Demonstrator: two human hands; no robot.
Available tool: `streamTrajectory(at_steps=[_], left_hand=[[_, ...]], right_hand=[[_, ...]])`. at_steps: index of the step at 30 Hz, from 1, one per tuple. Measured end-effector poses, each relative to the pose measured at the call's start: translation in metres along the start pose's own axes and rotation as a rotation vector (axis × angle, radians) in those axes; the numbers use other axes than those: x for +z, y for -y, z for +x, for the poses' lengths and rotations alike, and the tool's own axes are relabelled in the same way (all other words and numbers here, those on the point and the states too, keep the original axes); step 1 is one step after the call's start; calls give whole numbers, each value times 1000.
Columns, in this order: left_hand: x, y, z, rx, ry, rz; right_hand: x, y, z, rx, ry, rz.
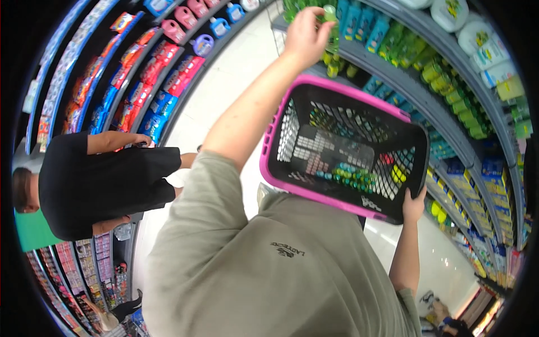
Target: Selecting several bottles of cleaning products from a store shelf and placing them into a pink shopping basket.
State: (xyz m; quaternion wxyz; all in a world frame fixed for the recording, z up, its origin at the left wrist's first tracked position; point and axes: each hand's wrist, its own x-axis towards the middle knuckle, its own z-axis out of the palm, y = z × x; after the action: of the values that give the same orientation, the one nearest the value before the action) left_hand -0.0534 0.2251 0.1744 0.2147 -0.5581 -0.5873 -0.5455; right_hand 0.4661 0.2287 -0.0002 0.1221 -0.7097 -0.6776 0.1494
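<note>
My left hand point(306, 38), raised at the shelf at the top, has its fingers and thumb closed around the upper part of a translucent green bottle point(332, 39). Similar green bottles and teal bottles point(377, 32) stand beside it. My right hand point(414, 206) grips the near right corner of a black shopping basket point(412, 135) with a pink rim. The basket hangs tilted in front of my torso, below the shelf. Coloured goods show through its mesh sides and bottom.
Shelves of bottles and large white jugs point(450, 14) curve along the right. On the left, another shelf holds coloured packets point(160, 59) and pink jugs point(182, 19). A person in black point(106, 182) stands in the aisle to my left. Pale floor point(224, 67) runs between the shelves.
</note>
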Motion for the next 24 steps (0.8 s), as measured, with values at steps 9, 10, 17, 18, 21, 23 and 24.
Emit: streamTrajectory(at_steps=[9,10,17,18,21,23,24], left_hand=[[-51,-55,-120,-355,623,-149],[-47,-55,-139,-394,652,-192],[-7,-38,-236,-422,1261,173],[3,-34,-248,-443,1362,195],[28,-11,-301,-391,1404,193],[43,-3,-325,-365,1575,269],[46,-1,-339,-366,1584,263]], right_hand=[[-2,7,0,9,14,-43],[-2,5,0,18,17,-53],[-5,6,-1,-9,31,-29],[-4,4,-1,-21,15,-19],[-8,13,-3,-11,24,-19],[-8,14,-3,20,42,-30],[-6,12,-2,-2,27,-23]])
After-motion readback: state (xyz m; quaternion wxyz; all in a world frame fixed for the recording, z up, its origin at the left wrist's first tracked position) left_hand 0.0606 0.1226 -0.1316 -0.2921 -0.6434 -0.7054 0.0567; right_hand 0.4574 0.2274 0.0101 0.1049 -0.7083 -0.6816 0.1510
